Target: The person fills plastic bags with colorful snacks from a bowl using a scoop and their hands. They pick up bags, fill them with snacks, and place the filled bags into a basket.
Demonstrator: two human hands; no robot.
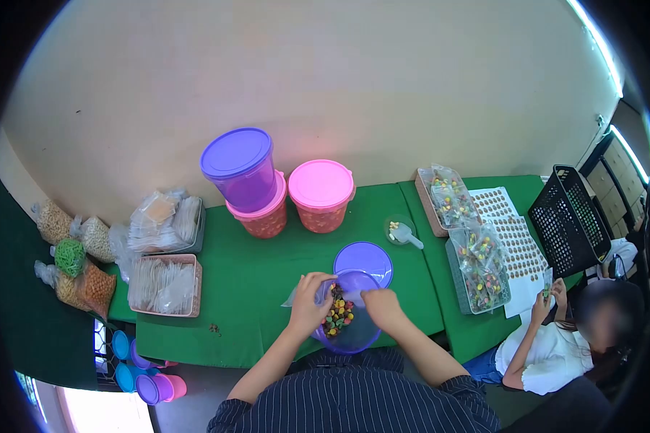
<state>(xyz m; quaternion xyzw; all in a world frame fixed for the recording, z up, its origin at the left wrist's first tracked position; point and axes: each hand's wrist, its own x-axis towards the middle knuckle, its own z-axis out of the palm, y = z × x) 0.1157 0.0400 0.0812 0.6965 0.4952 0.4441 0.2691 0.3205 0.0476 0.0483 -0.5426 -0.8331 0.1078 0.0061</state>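
Observation:
A purple plastic bucket stands at the table's front edge, with small red, yellow and green pieces inside. Above its left rim, my left hand pinches a clear plastic bag. My right hand reaches in over the right rim, fingers closed around a pale, translucent scoop turned toward the bag. Part of the scoop is hidden by the fingers. Just behind the bucket lies a round blue-purple lid.
Lidded buckets stand by the wall. A bowl with another scoop is at right. Baskets of flat bags sit left, baskets of filled bags right. Sticker sheets, a black crate and a seated person are farther right.

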